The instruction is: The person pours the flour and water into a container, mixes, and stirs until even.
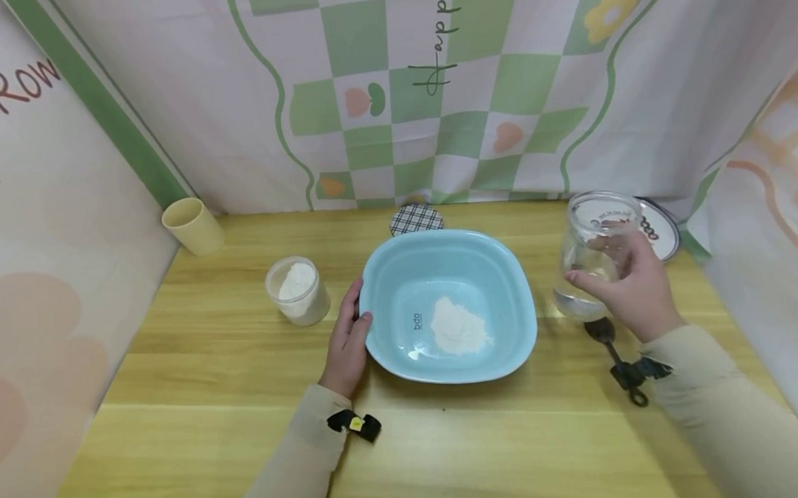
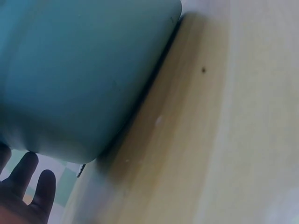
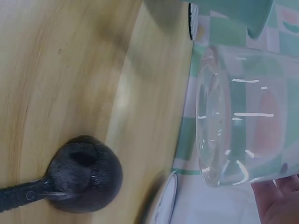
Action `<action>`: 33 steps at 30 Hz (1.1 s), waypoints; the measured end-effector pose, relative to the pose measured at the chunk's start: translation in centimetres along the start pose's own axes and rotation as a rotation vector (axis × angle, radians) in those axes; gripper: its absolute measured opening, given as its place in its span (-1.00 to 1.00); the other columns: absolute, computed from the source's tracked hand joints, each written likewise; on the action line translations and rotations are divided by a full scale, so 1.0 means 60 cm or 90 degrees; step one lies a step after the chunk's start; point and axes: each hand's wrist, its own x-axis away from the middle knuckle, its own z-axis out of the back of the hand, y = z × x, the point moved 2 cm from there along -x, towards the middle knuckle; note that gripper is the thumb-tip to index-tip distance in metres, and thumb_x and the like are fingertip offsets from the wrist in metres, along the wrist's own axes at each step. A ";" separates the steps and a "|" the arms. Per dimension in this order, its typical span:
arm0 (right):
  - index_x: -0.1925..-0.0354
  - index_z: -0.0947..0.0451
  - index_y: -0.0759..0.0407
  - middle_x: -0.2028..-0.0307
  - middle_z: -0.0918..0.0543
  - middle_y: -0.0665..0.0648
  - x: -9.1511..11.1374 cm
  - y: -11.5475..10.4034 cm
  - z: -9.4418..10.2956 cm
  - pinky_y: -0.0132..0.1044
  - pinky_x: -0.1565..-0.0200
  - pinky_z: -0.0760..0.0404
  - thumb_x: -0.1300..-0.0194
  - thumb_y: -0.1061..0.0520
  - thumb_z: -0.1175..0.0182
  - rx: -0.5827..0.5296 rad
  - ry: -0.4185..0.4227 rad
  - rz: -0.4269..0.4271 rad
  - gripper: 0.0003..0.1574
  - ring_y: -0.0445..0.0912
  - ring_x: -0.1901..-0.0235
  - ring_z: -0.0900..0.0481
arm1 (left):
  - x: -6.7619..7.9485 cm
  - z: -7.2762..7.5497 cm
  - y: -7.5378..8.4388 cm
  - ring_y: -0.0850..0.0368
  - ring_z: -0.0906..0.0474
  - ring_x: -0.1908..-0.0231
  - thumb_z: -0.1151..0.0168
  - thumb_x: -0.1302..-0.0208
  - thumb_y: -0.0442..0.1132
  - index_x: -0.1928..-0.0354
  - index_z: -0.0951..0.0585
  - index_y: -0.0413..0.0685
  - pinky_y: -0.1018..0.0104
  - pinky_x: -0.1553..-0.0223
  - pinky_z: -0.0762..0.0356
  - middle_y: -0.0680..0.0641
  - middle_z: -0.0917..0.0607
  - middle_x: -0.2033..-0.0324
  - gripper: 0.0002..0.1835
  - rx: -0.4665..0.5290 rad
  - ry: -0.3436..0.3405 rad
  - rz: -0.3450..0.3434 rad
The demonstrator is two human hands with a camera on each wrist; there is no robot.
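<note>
A light blue basin (image 1: 511,289) stands mid-table with a mound of white powder (image 1: 457,327) on its bottom. At its left side my left hand (image 1: 347,346) holds the wall, thumb at the rim and fingers along the outside; those fingers (image 2: 44,193) also show in the left wrist view. My right hand (image 1: 631,287) grips a clear glass jar (image 1: 583,252) with some clear liquid low in it. Seen from the right wrist, the jar (image 3: 257,116) is raised off the wood. Below it lies a black spoon (image 3: 86,175), round head toward the jar.
Left of the basin is a clear tub (image 1: 301,301) of white powder. A pale yellow cup (image 1: 194,227) stands in the back left corner. Behind the basin lies a checked round lid (image 1: 415,218); a white round plate with lettering (image 1: 662,230) is behind the jar. Fabric walls (image 1: 474,127) enclose the table.
</note>
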 end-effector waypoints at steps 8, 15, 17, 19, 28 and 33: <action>-0.18 -0.39 0.19 -0.12 -0.48 0.11 0.012 -0.022 0.002 -0.18 -0.13 -0.34 -0.02 0.09 -0.58 0.038 -0.057 0.005 -0.17 -0.05 -0.14 -0.35 | -0.001 0.001 0.000 0.20 -0.12 -0.47 0.19 -0.58 -0.21 -0.59 -0.08 0.18 0.21 -0.47 -0.11 0.17 -0.18 -0.51 -0.40 -0.009 -0.006 0.014; -0.53 -0.13 0.07 -0.21 -0.48 0.31 0.025 -0.041 0.008 0.34 -0.16 -0.35 -0.02 0.02 -0.58 0.066 -0.145 0.008 0.24 0.24 -0.20 -0.38 | 0.000 0.001 0.000 0.24 -0.08 -0.48 0.20 -0.59 -0.19 -0.59 -0.08 0.22 0.25 -0.48 -0.07 0.21 -0.15 -0.52 -0.41 -0.011 -0.010 0.011; -0.55 -0.10 0.04 -0.17 -0.53 0.28 0.028 -0.046 0.007 0.12 -0.11 -0.43 -0.01 0.02 -0.58 0.082 -0.157 0.025 0.28 0.10 -0.12 -0.44 | 0.000 0.001 0.000 0.25 -0.08 -0.48 0.20 -0.59 -0.20 -0.59 -0.07 0.19 0.26 -0.48 -0.06 0.21 -0.15 -0.52 -0.41 -0.010 -0.011 0.007; -0.54 -0.14 0.01 -0.11 -0.56 0.22 0.031 -0.052 0.005 -0.16 -0.03 -0.44 0.01 0.03 -0.60 0.093 -0.165 0.043 0.27 -0.06 0.00 -0.46 | 0.000 0.001 -0.001 0.25 -0.07 -0.49 0.21 -0.60 -0.20 -0.60 -0.07 0.20 0.27 -0.48 -0.06 0.21 -0.14 -0.52 -0.41 -0.008 -0.012 0.005; -0.54 -0.18 -0.09 0.01 -0.61 0.15 0.043 -0.070 0.004 -0.32 0.17 -0.59 0.08 0.05 -0.64 0.118 -0.210 0.080 0.30 -0.09 0.16 -0.54 | 0.000 0.001 0.001 0.22 -0.06 -0.49 0.20 -0.60 -0.20 -0.60 -0.06 0.16 0.22 -0.49 -0.06 0.17 -0.13 -0.53 -0.40 -0.010 -0.013 0.006; -0.56 -0.13 -0.13 -0.10 -0.58 0.30 0.052 -0.080 0.003 0.33 0.02 -0.54 0.08 0.02 -0.63 0.133 -0.239 0.092 0.34 0.19 -0.03 -0.52 | -0.001 0.001 0.002 0.18 -0.05 -0.50 0.20 -0.60 -0.21 -0.60 -0.06 0.12 0.18 -0.49 -0.05 0.13 -0.12 -0.54 -0.40 -0.010 -0.010 0.004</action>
